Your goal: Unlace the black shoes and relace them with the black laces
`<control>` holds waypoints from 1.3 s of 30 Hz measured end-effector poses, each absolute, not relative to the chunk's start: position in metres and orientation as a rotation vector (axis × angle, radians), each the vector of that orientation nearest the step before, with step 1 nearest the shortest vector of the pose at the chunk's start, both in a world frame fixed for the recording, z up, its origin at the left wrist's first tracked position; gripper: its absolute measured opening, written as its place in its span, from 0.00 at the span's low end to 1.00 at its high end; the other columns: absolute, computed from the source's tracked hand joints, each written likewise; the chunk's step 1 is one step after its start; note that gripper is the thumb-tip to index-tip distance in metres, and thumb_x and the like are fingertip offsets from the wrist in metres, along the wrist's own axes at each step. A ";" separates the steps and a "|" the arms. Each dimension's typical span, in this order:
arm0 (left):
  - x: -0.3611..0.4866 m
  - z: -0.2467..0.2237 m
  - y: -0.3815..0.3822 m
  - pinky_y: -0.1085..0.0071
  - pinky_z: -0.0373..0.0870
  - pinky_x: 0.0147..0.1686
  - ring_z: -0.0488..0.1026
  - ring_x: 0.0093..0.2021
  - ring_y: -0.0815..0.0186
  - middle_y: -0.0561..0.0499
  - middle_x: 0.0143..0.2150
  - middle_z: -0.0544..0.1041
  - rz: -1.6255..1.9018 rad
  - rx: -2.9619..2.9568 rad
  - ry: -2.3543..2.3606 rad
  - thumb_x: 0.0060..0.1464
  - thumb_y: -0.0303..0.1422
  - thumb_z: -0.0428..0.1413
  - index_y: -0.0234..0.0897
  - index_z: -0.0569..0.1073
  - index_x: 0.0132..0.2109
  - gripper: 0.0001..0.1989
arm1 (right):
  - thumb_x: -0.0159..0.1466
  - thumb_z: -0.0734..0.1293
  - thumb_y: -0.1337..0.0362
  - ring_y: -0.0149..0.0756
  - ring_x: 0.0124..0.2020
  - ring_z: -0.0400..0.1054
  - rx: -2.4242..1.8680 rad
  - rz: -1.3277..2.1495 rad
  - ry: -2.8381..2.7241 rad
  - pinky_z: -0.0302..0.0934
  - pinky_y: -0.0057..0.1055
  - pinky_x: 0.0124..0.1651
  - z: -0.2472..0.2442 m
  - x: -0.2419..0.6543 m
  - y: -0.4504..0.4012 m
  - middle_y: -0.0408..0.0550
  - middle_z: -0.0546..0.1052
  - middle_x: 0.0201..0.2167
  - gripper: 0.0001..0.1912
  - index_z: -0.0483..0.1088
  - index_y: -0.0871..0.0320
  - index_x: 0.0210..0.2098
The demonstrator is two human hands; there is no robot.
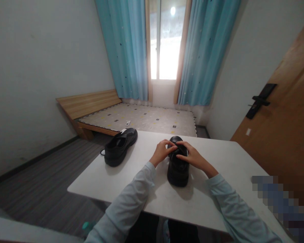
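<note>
A black shoe (178, 173) stands on the white table, its heel toward me and its toe pointing to the window. Both hands are at its upper, around the lacing area in front of the opening. My left hand (162, 152) is closed there from the left, thumb and index finger pinched together. From the other side, my right hand (192, 156) grips the upper, its thumb near the opening and its fingers farther forward. Any lace between the fingertips is too small and dark to make out. A second black shoe (119, 148) rests to the left, a thin dark loop beside its heel.
The white table (96, 179) spans the space before me. Beyond it are a low bed (152, 118) with a small white object on it, blue curtains (131, 54) and a window. A wooden door (281, 111) is at the right; a blurred patch covers the lower right.
</note>
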State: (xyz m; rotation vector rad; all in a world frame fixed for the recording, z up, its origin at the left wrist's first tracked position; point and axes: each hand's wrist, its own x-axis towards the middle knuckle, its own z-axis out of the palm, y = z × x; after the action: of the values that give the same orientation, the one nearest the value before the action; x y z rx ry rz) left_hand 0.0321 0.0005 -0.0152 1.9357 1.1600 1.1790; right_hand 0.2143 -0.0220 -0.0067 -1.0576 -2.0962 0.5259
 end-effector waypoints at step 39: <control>0.030 -0.006 -0.003 0.75 0.62 0.32 0.68 0.33 0.72 0.54 0.31 0.69 1.171 1.566 0.742 0.42 0.33 0.62 0.34 0.65 0.36 0.15 | 0.53 0.68 0.60 0.46 0.52 0.63 -1.075 0.584 -2.065 0.56 0.45 0.56 -0.009 0.215 -0.021 0.52 0.69 0.50 0.25 0.62 0.56 0.49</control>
State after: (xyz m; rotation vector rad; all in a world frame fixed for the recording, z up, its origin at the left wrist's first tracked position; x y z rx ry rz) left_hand 0.0303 -0.0027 -0.0056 1.5659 0.7424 1.1707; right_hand 0.2148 -0.0207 -0.0087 -1.0752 -2.0651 0.5836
